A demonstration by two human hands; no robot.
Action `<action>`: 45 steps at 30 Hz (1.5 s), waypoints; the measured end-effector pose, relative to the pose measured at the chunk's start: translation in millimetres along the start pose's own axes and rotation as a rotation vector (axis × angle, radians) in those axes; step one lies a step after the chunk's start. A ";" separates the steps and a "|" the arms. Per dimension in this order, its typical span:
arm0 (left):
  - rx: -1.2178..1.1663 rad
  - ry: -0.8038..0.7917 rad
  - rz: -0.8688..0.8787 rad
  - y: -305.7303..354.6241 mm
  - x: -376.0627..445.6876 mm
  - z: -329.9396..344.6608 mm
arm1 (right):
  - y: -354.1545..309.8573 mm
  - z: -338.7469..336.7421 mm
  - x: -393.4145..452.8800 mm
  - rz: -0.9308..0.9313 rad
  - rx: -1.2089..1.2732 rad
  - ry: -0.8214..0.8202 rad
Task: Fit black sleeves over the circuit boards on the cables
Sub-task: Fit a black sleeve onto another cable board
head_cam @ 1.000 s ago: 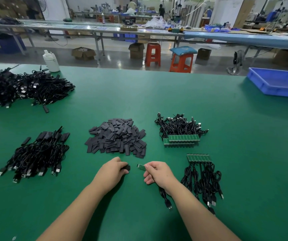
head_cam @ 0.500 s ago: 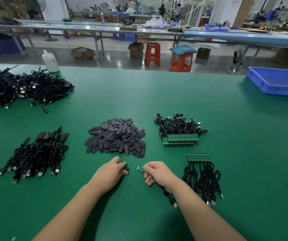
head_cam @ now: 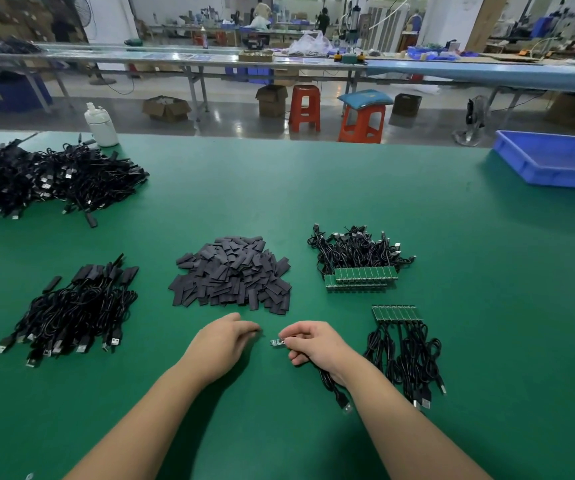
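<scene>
Board (head_cam: 278, 342) in right hand (head_cam: 317, 344) (pinched)

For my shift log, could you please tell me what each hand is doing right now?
Left hand: pinching something small and dark, likely a sleeve.
Right hand: gripping a green circuit board on its black cable.

Two bare forearms and hands, nothing worn

The left hand (head_cam: 222, 344) and right hand (head_cam: 317, 342) are ungloved; no sleeve, watch, ring or wristband shows on either forearm up to the picture's lower edge.
</scene>
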State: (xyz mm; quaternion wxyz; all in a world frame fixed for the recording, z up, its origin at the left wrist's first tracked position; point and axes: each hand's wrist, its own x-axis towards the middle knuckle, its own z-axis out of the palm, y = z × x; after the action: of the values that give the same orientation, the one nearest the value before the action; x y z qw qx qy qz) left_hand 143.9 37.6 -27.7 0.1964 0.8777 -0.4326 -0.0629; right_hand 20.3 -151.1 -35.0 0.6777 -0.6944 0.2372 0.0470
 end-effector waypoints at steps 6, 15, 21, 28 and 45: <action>0.057 -0.119 -0.020 1.0 1.0 8.1 | 2.5 0.4 -0.1 -0.040 0.051 0.007; 0.278 -0.188 -0.093 -2.5 4.2 -1.6 | 5.2 1.1 1.6 -0.025 0.025 0.024; 0.570 -0.260 -0.085 2.1 14.7 -17.5 | 4.8 0.5 -0.2 -0.018 -0.053 0.048; 0.327 -0.128 -0.004 2.3 10.7 -5.7 | 5.4 2.6 -0.5 -0.026 -0.038 0.070; -0.337 0.108 -0.085 10.8 -11.9 16.5 | 0.7 7.2 -6.8 -0.055 -0.133 0.085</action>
State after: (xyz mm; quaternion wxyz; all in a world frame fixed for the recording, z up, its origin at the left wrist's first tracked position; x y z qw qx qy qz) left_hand 124.1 36.2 -39.2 0.3606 0.8520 -0.3672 -0.0957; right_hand 15.9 -142.4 -33.6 0.6204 -0.7456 0.2430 0.0143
